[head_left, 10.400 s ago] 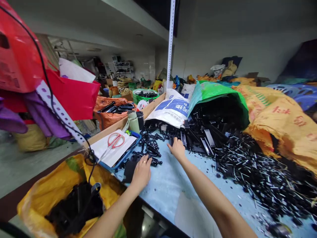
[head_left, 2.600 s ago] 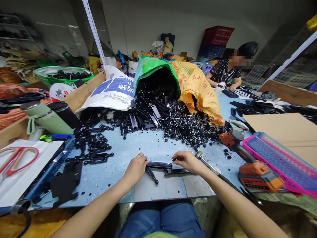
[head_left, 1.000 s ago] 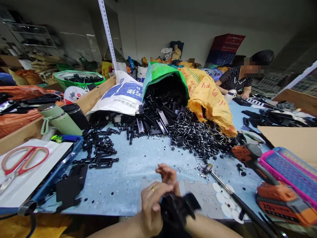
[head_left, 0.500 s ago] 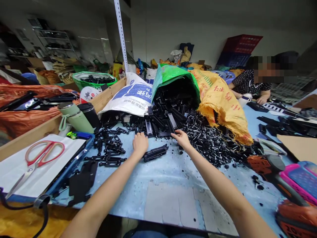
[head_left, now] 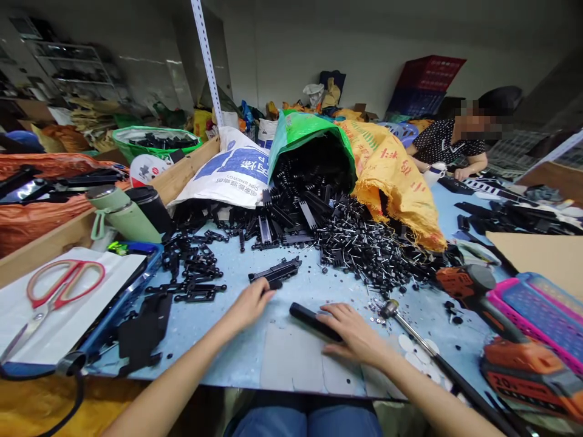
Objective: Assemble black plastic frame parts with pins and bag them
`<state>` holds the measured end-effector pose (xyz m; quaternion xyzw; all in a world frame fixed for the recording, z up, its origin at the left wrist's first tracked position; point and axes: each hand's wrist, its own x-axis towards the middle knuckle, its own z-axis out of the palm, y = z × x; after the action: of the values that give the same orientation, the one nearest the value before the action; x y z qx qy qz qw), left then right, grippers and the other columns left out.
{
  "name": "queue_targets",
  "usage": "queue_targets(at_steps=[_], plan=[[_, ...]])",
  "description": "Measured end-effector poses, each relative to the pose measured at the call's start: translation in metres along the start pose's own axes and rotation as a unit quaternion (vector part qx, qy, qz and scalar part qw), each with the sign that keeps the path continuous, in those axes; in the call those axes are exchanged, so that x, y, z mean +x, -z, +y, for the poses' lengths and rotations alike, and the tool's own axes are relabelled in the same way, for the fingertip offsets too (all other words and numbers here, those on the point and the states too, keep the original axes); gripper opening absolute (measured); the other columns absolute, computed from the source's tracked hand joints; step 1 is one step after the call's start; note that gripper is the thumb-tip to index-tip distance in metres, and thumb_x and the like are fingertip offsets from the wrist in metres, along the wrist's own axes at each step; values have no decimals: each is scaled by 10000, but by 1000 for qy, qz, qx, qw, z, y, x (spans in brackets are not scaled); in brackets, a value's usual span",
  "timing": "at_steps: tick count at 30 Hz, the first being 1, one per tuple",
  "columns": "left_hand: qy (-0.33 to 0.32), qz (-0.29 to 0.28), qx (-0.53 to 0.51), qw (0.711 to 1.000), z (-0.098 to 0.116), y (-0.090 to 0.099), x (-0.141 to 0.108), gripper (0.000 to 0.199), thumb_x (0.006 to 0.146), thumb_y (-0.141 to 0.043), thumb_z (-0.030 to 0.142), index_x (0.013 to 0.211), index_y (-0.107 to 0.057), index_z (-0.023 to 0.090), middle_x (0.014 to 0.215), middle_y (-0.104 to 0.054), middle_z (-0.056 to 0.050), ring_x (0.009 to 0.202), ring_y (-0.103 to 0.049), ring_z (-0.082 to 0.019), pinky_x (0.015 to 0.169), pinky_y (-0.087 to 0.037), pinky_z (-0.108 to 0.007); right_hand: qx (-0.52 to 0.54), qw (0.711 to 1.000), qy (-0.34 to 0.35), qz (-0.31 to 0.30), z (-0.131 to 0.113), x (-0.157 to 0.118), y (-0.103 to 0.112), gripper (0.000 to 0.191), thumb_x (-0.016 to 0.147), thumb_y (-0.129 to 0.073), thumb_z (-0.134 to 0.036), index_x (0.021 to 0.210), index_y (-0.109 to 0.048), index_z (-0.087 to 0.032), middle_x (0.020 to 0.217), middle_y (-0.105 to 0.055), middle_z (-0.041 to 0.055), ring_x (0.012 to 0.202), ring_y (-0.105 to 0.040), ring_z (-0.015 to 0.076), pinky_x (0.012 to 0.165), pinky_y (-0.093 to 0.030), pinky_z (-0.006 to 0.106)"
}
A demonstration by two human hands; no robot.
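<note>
My left hand [head_left: 253,303] is closed, pinching a small dark part [head_left: 274,284] just in front of a long black assembly [head_left: 282,271] on the blue table [head_left: 218,340]. Over a black bar [head_left: 314,320] lies my right hand [head_left: 348,331], its fingers spread around the bar's right part. The bar rests at a slant above the grey mats [head_left: 291,364] at the table's front. Loose black links [head_left: 200,291] lie left of my left hand. Behind both hands a heap of small black parts with metal pins [head_left: 364,243] spills beside a green sack [head_left: 291,136].
A hammer [head_left: 423,343] and an orange drill [head_left: 483,303] lie on the right, near a pink basket [head_left: 537,328]. Red scissors [head_left: 64,285] lie on white paper at left, with a green bottle [head_left: 122,212] behind. A person [head_left: 449,142] sits at the back right.
Both hands have come back from the pile toward the table's front. My left hand now pinches a small part, and my right hand lies on the black bar. The view has shifted, showing the hammer.
</note>
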<state>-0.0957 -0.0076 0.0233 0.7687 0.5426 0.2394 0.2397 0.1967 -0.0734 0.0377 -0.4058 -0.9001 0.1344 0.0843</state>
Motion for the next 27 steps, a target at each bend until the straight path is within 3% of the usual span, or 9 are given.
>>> queue_targets(at_steps=[4, 7, 9, 11, 13, 15, 20, 24, 27], plan=[[2, 9, -54, 998, 14, -16, -4, 181, 847, -429, 314, 744, -488, 177, 738, -522, -19, 717, -506, -171, 678, -414, -301, 5, 997, -72, 41, -24, 14, -18, 492, 852, -457, -484, 1268, -451, -223, 1131, -538, 125, 1050, -458, 271, 901, -344, 432], [20, 16, -121, 992, 30, -22, -5, 211, 877, -381, 340, 925, -492, 167, 785, -524, -4, 602, -504, -119, 579, -426, -253, 177, 967, -161, 90, -29, 35, -25, 437, 918, -305, -448, 1273, -442, -232, 945, -586, 91, 853, -550, 212, 768, -432, 363], [38, 7, -222, 974, 46, -27, -12, 313, 883, -377, 361, 1128, -435, 173, 871, -522, -9, 504, -477, -77, 484, -408, -220, 372, 895, -218, 119, -30, 43, -27, 481, 919, -251, -483, 1314, -376, -239, 846, -580, 62, 686, -563, 171, 618, -464, 302], [51, 10, -290, 956, 61, -32, -23, 412, 882, -395, 370, 1250, -387, 185, 913, -524, -22, 481, -467, -64, 458, -401, -212, 530, 807, -223, 134, -32, 47, -29, 521, 899, -277, -528, 1331, -340, -245, 798, -559, 37, 591, -539, 140, 518, -450, 261], [44, 37, -279, 959, 73, -34, -31, 419, 881, -411, 362, 1257, -437, 180, 903, -548, -37, 578, -514, -93, 545, -440, -232, 600, 761, -195, 151, -32, 47, -29, 531, 882, -337, -537, 1322, -362, -242, 793, -537, 25, 588, -522, 123, 506, -442, 243], [25, 75, -234, 969, 82, -33, -35, 386, 883, -418, 341, 1225, -502, 182, 905, -568, -54, 744, -548, -140, 692, -457, -271, 599, 768, -161, 161, -31, 44, -27, 517, 878, -381, -512, 1314, -394, -233, 766, -518, 12, 590, -499, 108, 523, -436, 235], [12, 120, -186, 975, 99, -34, -39, 357, 901, -393, 310, 1220, -519, 210, 933, -568, -66, 869, -542, -173, 794, -442, -309, 499, 851, -89, 137, -29, 36, -18, 484, 875, -459, -421, 1323, -408, -248, 799, -512, 8, 583, -457, 80, 566, -430, 241], [20, 237, -224, 945, 110, -44, -41, 358, 914, -368, 281, 1233, -495, 182, 1072, -545, -96, 1011, -507, -182, 865, -422, -309, 511, 827, -89, 214, -42, 38, -21, 477, 907, -400, -395, 1352, -363, -229, 788, -510, 14, 560, -447, 77, 537, -419, 235], [-23, 210, -216, 953, 107, -42, -41, 343, 912, -374, 269, 1217, -510, 194, 1046, -560, -90, 980, -523, -181, 851, -431, -309, 503, 833, -73, 220, -45, 37, -25, 479, 903, -412, -388, 1352, -366, -228, 799, -518, 20, 572, -445, 82, 556, -425, 243]])
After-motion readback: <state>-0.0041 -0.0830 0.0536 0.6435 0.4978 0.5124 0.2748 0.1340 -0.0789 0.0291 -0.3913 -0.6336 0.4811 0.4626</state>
